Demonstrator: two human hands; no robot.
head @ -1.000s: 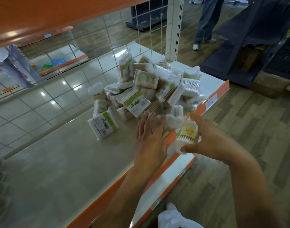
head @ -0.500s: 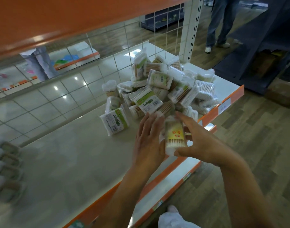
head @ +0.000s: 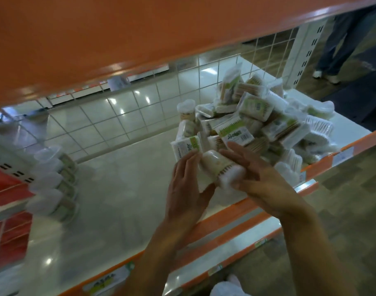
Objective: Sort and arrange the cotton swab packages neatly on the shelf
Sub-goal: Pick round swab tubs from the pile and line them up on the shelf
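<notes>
A loose heap of cotton swab packages covers the right end of the pale shelf. A neat row of swab packages stands at the shelf's left end. Just in front of the heap, both hands hold one white swab package between them. My left hand grips its left side with thumb underneath. My right hand holds its right end, fingers stretched over the top. The picture is blurred by motion.
An orange upper shelf hangs low over the view. A wire grid back panel closes the shelf behind. The orange front rail runs below my hands. Another person's legs stand at the far right on the wooden floor.
My right hand brought the package from the shelf's front edge over to my left hand, which now grips it too. The camera swung left, revealing the row of packages.
</notes>
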